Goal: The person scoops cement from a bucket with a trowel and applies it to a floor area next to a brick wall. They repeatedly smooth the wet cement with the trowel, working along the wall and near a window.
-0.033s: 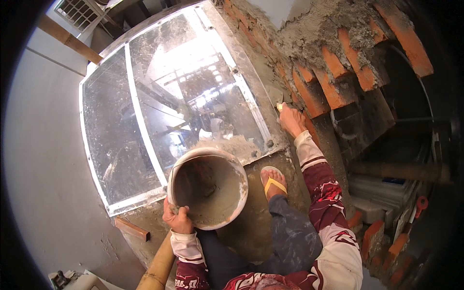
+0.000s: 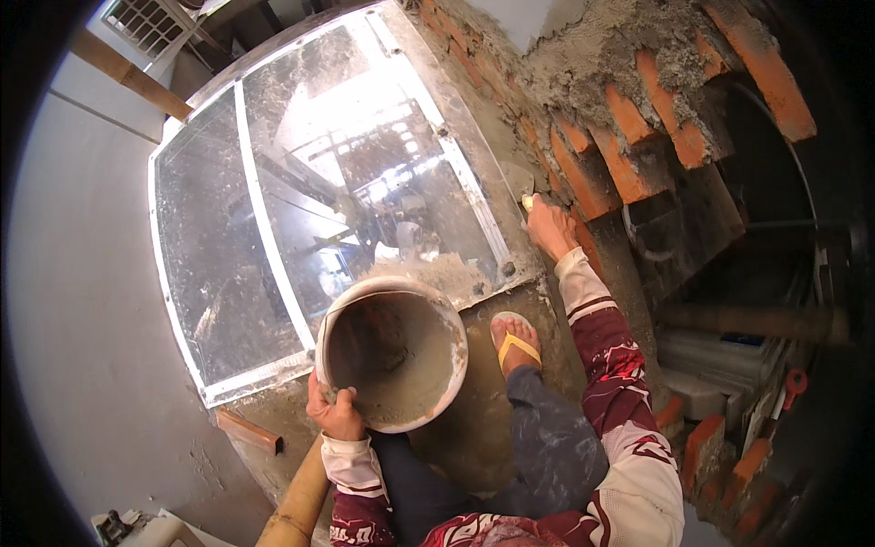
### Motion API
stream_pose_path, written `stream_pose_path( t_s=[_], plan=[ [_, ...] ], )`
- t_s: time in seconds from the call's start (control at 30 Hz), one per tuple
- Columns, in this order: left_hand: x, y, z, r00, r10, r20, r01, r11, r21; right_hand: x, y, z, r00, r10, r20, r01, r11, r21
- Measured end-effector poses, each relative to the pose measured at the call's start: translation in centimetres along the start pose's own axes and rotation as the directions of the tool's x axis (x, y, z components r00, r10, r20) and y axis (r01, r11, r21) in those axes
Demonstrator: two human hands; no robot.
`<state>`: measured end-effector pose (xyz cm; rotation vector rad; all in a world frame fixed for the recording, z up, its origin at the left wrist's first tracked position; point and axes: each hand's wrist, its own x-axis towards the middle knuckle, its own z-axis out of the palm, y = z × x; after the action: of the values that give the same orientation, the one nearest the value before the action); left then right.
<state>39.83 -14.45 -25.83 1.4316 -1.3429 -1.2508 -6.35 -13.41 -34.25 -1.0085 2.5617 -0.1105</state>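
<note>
My left hand (image 2: 335, 415) is closed on the rim of a white, mortar-smeared bucket (image 2: 460, 351), which tilts so that I look into it. Wet grey mortar (image 2: 415, 365) coats its inside wall. Further right, my right hand (image 2: 552, 228) grips the pale handle of a trowel (image 2: 518, 179). The trowel's grey blade lies against the mortar-covered strip between the window panel and the brickwork. Rough brick ends (image 2: 624, 173) stick out to the right of that hand, with lumpy mortar (image 2: 602, 77) above them.
A white-framed glass panel (image 2: 273, 264) spreads ahead and left. My foot in a yellow-strapped sandal (image 2: 516, 343) stands beside the bucket. A bamboo pole (image 2: 296, 501) and a loose brick (image 2: 249, 432) are at lower left. A dark drop with stacked boards (image 2: 711, 356) lies right.
</note>
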Motion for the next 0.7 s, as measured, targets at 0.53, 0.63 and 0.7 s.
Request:
stream_pose_path(
  t_s=[0.53, 0.63, 0.7],
  plan=[
    [-0.9, -0.2, -0.2, 0.995, -0.018, 0.099, 0.020, 1.000, -0.015, -10.1, 4.8, 2.8, 0.998, 0.035, -0.050, -0.039, 0.997, -0.069],
    [-1.0, -0.2, 0.0, 0.995, -0.003, 0.101, 0.003, 1.000, -0.002, -12.1, 6.3, 3.7, 0.997, 0.055, -0.062, -0.059, 0.996, -0.061],
    [-1.0, -0.3, 0.1, 0.994, 0.019, 0.106, -0.020, 1.000, 0.011, -13.4, 7.2, 4.3, 0.996, 0.064, -0.069, -0.068, 0.996, -0.056]
  ],
)
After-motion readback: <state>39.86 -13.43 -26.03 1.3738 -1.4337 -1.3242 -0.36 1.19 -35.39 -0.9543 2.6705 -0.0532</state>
